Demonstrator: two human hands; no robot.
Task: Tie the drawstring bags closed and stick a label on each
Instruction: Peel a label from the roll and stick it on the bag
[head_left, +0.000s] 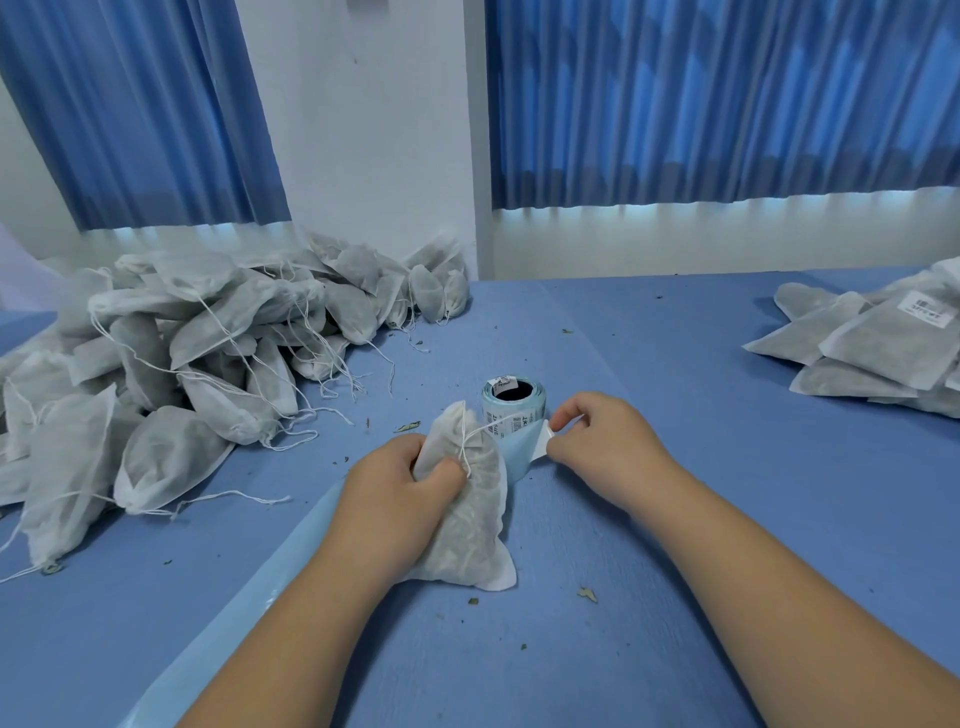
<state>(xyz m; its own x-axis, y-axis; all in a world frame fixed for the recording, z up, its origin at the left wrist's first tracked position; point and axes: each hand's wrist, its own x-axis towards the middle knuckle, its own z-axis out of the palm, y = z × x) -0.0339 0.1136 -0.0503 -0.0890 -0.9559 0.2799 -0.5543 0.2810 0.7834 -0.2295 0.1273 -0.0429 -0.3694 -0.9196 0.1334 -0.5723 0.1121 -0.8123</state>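
Note:
My left hand (397, 486) grips a filled white mesh drawstring bag (472, 525) that lies on the blue table; its neck is gathered and its string runs right toward my right hand. My right hand (602, 441) pinches a white label (543, 434) at the loose end of the pale blue backing strip (517, 457). The strip comes off a label roll (514, 402) standing just behind the bag.
A big heap of filled bags with loose strings (197, 364) covers the table's left side. A smaller stack of flat labelled bags (883, 343) lies at the far right. Bits of dried leaf are scattered on the blue table (675, 597). Used backing strip trails toward the lower left.

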